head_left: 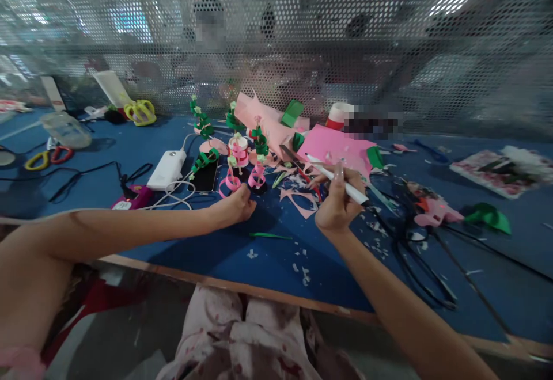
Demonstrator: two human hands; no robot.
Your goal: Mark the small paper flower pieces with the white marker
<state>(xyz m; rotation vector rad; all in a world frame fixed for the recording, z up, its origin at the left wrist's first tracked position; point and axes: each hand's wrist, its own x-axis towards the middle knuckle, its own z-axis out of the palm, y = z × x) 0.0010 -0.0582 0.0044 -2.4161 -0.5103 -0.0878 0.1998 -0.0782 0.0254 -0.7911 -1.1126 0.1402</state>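
Note:
My right hand [339,198] grips a white pen [339,179] that slants over the paper scraps, its tip pointing up and left. Closed fingers form my left hand [237,206], resting low over the table beside a pink paper spiral [231,183]; whatever it holds is too small to make out. Another pink spiral [257,177] stands just right of that hand. Behind them are a green spiral [260,143] and a red and white roll [237,149]. Pink paper sheets [330,145] lie beyond my right hand. A thin green strip [270,235] lies in front of my hands.
At the left are a white power bank [167,170], a purple device [132,197], scissors [61,154] and a plastic jar [67,130]. Black cables [421,270], a pink glue gun [438,212] and green paper [488,217] lie at the right. A perforated metal screen [276,40] stands behind the table.

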